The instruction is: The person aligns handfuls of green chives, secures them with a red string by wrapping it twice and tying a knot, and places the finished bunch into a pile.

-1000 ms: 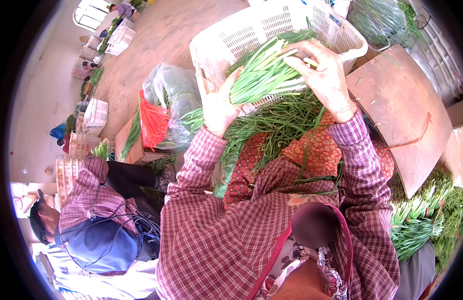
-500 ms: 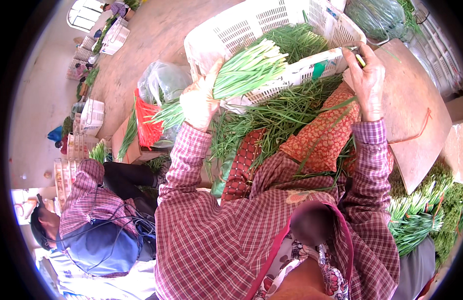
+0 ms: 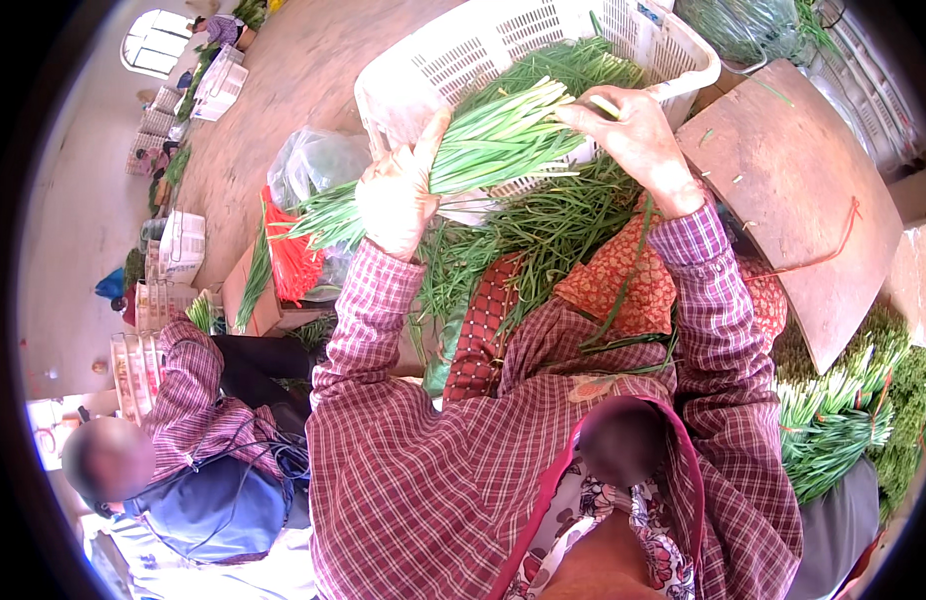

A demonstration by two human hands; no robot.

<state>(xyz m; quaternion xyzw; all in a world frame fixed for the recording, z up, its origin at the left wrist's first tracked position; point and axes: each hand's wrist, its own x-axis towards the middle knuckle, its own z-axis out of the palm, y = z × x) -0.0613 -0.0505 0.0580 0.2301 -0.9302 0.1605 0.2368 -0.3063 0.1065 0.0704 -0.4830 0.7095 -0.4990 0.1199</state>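
A bunch of long green chives (image 3: 508, 140) with pale stem ends lies sideways in my left hand (image 3: 393, 200), whose fingers are closed round it. My right hand (image 3: 638, 140) is at the pale ends, thumb and fingers pinched together. A small pale yellow-green piece shows between those fingers; its kind is unclear. Just beyond the bunch stands a white slatted crate (image 3: 418, 85), with more chives (image 3: 593, 70) inside. Loose green chives (image 3: 558, 215) are heaped below my hands, over my lap and a red-orange patterned cloth (image 3: 618, 285).
To the right is a brown board (image 3: 793, 200) with a red tie, and tied bundles of chives (image 3: 833, 440) below it. On the left are red ties (image 3: 295, 255), a clear plastic bag (image 3: 323, 165) and a seated co-worker (image 3: 208, 470). Crates (image 3: 183, 240) line the far left.
My right hand has moved left from the crate's right side to the pale ends of the bunch. My left hand still holds the chives. The co-worker's head has turned.
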